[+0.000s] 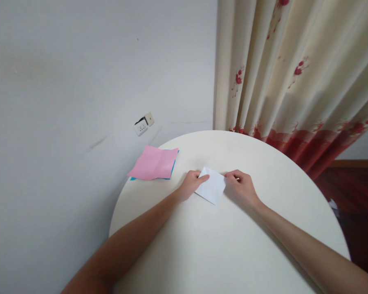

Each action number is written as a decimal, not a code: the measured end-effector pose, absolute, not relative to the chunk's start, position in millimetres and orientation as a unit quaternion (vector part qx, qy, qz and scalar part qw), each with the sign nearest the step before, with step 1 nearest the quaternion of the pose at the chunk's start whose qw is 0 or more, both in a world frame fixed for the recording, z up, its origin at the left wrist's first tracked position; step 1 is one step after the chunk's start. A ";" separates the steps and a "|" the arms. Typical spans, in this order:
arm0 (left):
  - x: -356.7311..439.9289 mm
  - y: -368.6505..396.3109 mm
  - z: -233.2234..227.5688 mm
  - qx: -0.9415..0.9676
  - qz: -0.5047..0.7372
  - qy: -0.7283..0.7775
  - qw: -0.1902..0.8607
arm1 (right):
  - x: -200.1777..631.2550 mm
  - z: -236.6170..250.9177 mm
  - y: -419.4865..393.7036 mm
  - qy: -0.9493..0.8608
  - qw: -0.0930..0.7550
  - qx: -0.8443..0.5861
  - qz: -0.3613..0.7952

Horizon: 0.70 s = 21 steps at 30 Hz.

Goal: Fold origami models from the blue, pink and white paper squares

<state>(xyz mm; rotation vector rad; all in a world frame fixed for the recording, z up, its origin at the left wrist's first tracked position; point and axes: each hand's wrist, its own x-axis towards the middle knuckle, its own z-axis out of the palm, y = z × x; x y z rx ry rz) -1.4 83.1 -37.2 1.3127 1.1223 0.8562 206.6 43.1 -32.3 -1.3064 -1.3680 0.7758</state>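
A small white piece of folded paper (pixel 213 187) is held over the middle of the round table, turned so that its corners point up, down and sideways. My left hand (pixel 192 183) grips its left side, thumb on top and the other fingers behind or under it. At the right corner, my right hand (pixel 241 183) pinches the paper between thumb and forefinger, with the remaining fingers curled. The underside of the paper is hidden.
On the table's (pixel 282 196) far left lies a pink sheet of paper (pixel 156 162) over a blue sheet (pixel 173 168). A wall with a socket (pixel 140 127) borders the left side. A patterned curtain (pixel 272 81) hangs behind on the right.
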 end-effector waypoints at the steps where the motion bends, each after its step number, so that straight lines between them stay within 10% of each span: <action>1: -1.5 83.4 -37.4 0.559 0.367 0.478 0.569 | 205.7 -33.4 42.6 -0.576 0.516 -0.541 0.331; 21: -2.4 82.8 -36.3 0.576 0.371 0.476 0.551 | 204.3 -38.0 40.5 -0.627 0.495 -0.542 0.261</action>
